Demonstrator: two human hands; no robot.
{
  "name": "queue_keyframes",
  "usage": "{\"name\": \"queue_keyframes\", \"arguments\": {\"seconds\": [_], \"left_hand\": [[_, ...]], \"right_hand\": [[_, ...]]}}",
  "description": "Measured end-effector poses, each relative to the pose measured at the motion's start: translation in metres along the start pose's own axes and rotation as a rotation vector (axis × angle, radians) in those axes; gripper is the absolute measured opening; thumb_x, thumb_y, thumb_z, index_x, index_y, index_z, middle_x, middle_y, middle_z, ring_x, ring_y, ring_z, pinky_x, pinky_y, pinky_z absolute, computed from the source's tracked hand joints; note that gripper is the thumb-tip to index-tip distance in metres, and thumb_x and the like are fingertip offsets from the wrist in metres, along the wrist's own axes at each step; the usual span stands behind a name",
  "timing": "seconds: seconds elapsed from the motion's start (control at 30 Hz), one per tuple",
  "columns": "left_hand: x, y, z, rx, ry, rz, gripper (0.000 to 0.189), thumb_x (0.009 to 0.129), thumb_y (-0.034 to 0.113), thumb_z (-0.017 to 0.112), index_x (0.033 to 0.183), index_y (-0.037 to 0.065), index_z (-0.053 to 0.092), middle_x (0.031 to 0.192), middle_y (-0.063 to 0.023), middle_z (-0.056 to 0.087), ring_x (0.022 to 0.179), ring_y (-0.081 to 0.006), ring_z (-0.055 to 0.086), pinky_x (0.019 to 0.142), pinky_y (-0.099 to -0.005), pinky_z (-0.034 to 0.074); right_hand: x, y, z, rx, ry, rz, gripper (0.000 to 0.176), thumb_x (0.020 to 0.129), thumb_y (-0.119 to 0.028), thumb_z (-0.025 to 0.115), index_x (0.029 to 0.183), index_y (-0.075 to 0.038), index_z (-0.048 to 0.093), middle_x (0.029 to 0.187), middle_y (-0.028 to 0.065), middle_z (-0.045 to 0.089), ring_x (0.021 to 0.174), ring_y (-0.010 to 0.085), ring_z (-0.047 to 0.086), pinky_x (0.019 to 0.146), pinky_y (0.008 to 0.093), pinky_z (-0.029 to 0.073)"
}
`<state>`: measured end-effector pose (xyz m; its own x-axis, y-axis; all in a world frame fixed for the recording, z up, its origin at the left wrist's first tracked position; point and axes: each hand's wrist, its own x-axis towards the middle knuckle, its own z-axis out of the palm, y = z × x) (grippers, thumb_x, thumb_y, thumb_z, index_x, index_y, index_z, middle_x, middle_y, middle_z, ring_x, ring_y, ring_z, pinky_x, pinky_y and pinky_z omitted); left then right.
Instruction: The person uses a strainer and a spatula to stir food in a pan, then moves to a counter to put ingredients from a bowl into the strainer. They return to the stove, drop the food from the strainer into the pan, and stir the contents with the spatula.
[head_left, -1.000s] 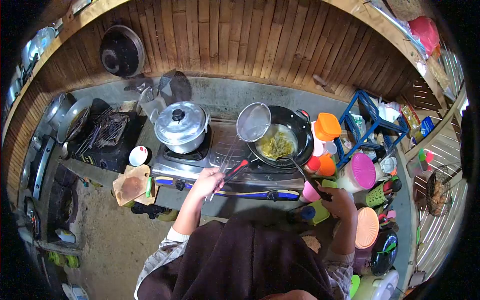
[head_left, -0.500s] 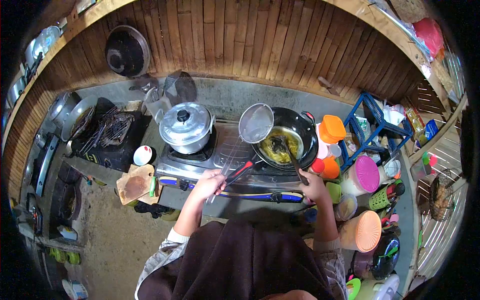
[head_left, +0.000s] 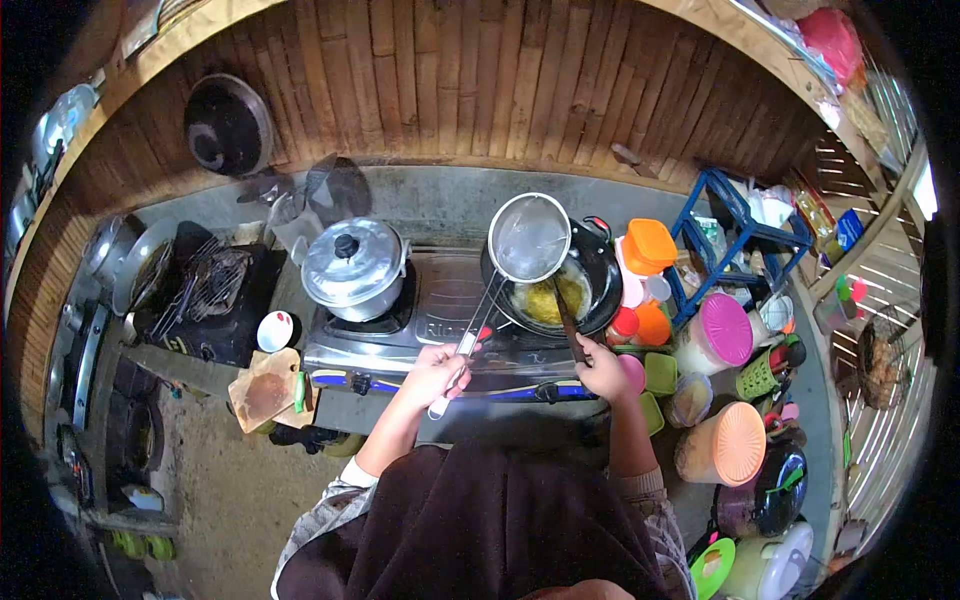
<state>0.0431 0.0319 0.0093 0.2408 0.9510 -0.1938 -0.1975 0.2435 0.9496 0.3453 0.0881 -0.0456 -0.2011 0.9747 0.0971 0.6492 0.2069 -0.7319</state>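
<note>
My left hand [head_left: 437, 376] is closed around the handle of a round wire strainer [head_left: 530, 238], whose mesh bowl hangs over the back left part of a black wok [head_left: 600, 275]. Yellow food in oil [head_left: 550, 298] lies in the wok on the right side of the stove. My right hand [head_left: 603, 370] grips the dark handle of a spatula [head_left: 569, 322]; its tip reaches into the food. The wok's red and black handle is mostly hidden behind the strainer handle and my left hand.
A lidded silver pot [head_left: 354, 272] sits on the left burner. Jars and tubs, including a pink-lidded one [head_left: 726, 330], crowd the right side near a blue rack [head_left: 740, 240]. A cutting board [head_left: 268, 390] lies at the left, beside a white bowl [head_left: 275, 331].
The strainer has moved right and nearer to me, further over the wok, with its handle tilted differently. My right hand and the spatula have shifted slightly left.
</note>
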Motion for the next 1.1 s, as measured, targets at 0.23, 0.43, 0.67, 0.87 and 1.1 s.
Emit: {"name": "queue_keyframes", "arguments": {"seconds": [0.23, 0.43, 0.67, 0.87, 1.1], "left_hand": [[0.012, 0.003, 0.051, -0.001, -0.203, 0.050, 0.028, 0.087, 0.010, 0.036, 0.109, 0.001, 0.051, 0.053, -0.0017, 0.047, 0.037, -0.0061, 0.038, 0.034, -0.0187, 0.028], [0.028, -0.011, 0.104, -0.046, -0.556, 0.069, 0.027, 0.090, 0.017, 0.036, 0.100, -0.001, 0.053, 0.053, -0.0026, 0.049, 0.038, -0.0072, 0.041, 0.036, -0.0194, 0.033], [0.032, -0.021, 0.159, 0.105, -0.846, -0.085, 0.028, 0.088, 0.019, 0.032, 0.077, 0.002, 0.051, 0.053, -0.0051, 0.050, 0.036, -0.0111, 0.044, 0.034, -0.0226, 0.034], [0.034, -0.064, 0.200, 0.256, -1.086, -0.133, 0.041, 0.088, 0.027, 0.027, 0.063, 0.003, 0.048, 0.048, -0.0057, 0.048, 0.037, -0.0138, 0.045, 0.035, -0.0250, 0.035], [0.022, -0.161, 0.238, 0.462, -1.274, 0.030, 0.035, 0.089, 0.025, 0.036, 0.087, -0.004, 0.056, 0.073, -0.0011, 0.055, 0.072, -0.0073, 0.049, 0.064, -0.0245, 0.039]], "right_hand": [[-0.044, -0.056, -0.020, 0.339, 0.200, -0.113, 0.032, 0.081, -0.008, 0.051, 0.112, 0.000, 0.049, 0.093, 0.0113, 0.058, 0.079, 0.0153, 0.056, 0.073, 0.0267, 0.044], [-0.089, -0.099, -0.008, 0.752, 0.007, 0.204, 0.036, 0.090, -0.021, 0.037, 0.119, 0.001, 0.042, 0.102, 0.0055, 0.055, 0.083, 0.0128, 0.054, 0.073, 0.0229, 0.043], [-0.131, -0.089, -0.012, 1.005, 0.271, 0.215, 0.036, 0.090, -0.021, 0.038, 0.119, 0.000, 0.039, 0.093, 0.0062, 0.055, 0.084, 0.0118, 0.053, 0.077, 0.0250, 0.041], [-0.171, -0.063, -0.004, 0.836, 0.676, 0.378, 0.032, 0.090, -0.020, 0.038, 0.114, 0.001, 0.045, 0.103, 0.0085, 0.054, 0.096, 0.0151, 0.049, 0.084, 0.0265, 0.038], [-0.230, -0.046, 0.003, 0.579, 1.064, 0.432, 0.025, 0.091, -0.016, 0.034, 0.102, 0.000, 0.050, 0.096, 0.0083, 0.055, 0.086, 0.0144, 0.052, 0.078, 0.0262, 0.040]]}}
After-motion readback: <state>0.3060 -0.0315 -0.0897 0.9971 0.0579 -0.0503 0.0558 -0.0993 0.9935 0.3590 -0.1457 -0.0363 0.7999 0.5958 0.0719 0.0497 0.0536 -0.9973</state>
